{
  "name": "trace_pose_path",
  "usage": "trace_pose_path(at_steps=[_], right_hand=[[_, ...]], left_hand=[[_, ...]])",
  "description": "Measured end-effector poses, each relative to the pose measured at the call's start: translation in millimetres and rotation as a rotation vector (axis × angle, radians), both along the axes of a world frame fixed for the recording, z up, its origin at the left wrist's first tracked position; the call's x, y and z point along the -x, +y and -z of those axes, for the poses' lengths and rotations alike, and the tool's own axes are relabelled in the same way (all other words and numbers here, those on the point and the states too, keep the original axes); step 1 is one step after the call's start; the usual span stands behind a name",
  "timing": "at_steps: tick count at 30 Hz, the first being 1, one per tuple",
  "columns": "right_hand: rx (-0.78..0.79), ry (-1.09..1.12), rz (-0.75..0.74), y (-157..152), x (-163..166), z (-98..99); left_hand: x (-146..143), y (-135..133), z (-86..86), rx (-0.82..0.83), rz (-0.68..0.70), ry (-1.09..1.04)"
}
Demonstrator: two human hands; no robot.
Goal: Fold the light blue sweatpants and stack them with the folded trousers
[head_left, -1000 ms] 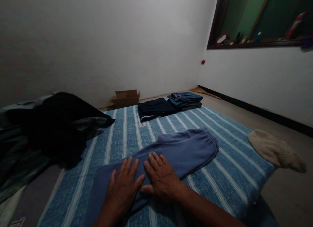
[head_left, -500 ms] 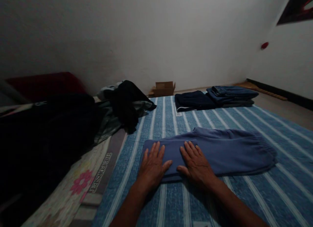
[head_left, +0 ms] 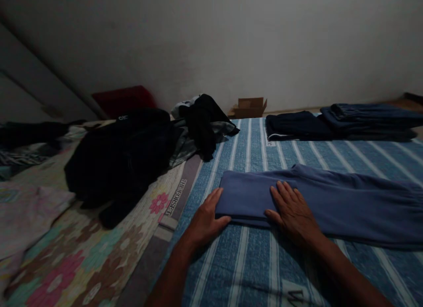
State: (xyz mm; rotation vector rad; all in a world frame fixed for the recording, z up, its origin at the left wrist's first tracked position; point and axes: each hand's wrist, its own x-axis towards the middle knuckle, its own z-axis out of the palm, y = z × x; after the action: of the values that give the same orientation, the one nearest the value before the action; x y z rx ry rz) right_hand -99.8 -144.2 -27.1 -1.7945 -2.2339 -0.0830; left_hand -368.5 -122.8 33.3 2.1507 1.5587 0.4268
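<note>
Blue-purple pants (head_left: 350, 201) lie sideways across the striped blue bedsheet (head_left: 254, 267), with the legs doubled over at the left end and the gathered waistband toward the right edge of view. At the folded left end, my left hand (head_left: 205, 219) rests against the edge of the cloth, its thumb apart from the fingers. My right hand (head_left: 294, 213) lies flat on the pants near the end of the folded-over part, fingers stretched out. Neither hand grasps the fabric.
Folded dark pants (head_left: 297, 126) and a stack of folded jeans (head_left: 370, 119) sit at the back right. On the left, dark clothes (head_left: 122, 157) lie heaped on a floral blanket (head_left: 109, 254). A cardboard box (head_left: 250, 108) stands by the wall.
My view has turned left. My left hand has slid from the top of the folded part to its left edge. My right hand stays flat on the pants.
</note>
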Motion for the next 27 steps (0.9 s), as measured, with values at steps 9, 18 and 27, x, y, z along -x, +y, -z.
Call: trace_pose_path(at_steps=[9, 18, 27], right_hand=[[-0.010, 0.003, 0.003, -1, -1, 2.2], [-0.032, -0.050, 0.008, 0, -2, 5.3], [-0.069, -0.058, 0.007, 0, -2, 8.4]], left_hand=[[-9, -18, 25.7, -0.078, -0.131, -0.127], [-25, -21, 43.1, -0.242, -0.322, -0.201], [-33, -10, 28.5, -0.134, -0.429, 0.168]])
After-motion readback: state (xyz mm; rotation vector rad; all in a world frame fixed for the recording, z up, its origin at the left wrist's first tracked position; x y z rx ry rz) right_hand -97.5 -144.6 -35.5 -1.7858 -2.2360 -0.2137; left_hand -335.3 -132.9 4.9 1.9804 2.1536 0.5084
